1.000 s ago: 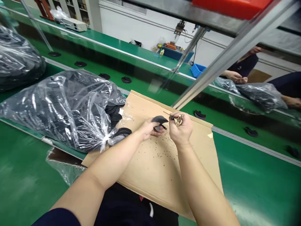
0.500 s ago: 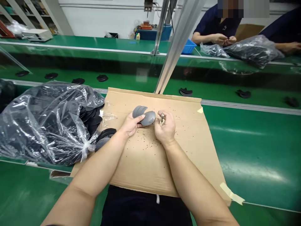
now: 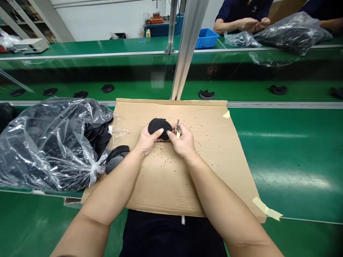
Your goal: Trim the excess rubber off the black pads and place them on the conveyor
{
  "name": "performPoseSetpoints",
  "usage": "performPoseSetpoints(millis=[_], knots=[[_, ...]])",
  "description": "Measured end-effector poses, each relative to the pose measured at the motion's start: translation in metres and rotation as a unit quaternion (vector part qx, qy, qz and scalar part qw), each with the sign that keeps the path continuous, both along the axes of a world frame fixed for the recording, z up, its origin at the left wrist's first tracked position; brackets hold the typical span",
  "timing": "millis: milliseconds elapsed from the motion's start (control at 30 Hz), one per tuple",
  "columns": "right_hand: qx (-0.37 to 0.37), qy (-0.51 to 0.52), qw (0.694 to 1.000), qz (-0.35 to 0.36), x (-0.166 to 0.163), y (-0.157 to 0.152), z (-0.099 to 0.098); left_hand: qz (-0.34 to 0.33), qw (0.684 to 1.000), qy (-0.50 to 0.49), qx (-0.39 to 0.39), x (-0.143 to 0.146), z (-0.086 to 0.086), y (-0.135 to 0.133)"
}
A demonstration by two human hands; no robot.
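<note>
Over the cardboard sheet (image 3: 166, 189), my left hand (image 3: 145, 141) is closed on thin black rounded plates (image 3: 157, 126), thumb on top and fingers underneath. My right hand (image 3: 185, 142) is closed too. It keeps a small pair of nippers (image 3: 178, 129) in its palm, jaws pointing away from me, while its thumb presses the right edge of the same plates. How the fingers under the plates lie is hidden. Small dark crumbs are scattered on the cardboard around my hands. By my left forearm lies a small pile of similar black plates (image 3: 118, 156).
A clear plastic bag (image 3: 53, 142) full of black plates lies at my left. Behind the cardboard, a metal post (image 3: 184, 60) rises, and plate stacks (image 3: 207, 94) rest along a green belt. Across it, a person's hands (image 3: 253, 24) work near a blue bin (image 3: 207, 38).
The plates have turned from a grey, shiny face to a dark one and sit closer together. My right hand has moved in and now touches them. The view has shifted slightly.
</note>
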State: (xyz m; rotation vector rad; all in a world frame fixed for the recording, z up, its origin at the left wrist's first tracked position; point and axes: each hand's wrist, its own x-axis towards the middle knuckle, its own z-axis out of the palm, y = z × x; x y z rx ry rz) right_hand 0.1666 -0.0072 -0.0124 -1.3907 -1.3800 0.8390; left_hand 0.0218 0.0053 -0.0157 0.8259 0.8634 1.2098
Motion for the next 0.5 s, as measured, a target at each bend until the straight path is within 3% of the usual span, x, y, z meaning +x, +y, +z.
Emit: performPoseSetpoints(millis=[233, 433, 500], knots=[[0.004, 0.05, 0.999, -0.02, -0.004, -0.0004, -0.0026, -0.01, 1.0, -0.007, -0.011, -0.0002, -0.0004, 0.0003], [0.008, 0.004, 1.0, -0.025, -0.0044, -0.0026, -0.0012, 0.004, 1.0, -0.029, -0.005, 0.0002, -0.0028, 0.0008], [0.008, 0.044, 0.999, -0.019, -0.0048, -0.0028, 0.0003, -0.003, 0.999, -0.033, -0.003, -0.0003, -0.003, 0.0003]])
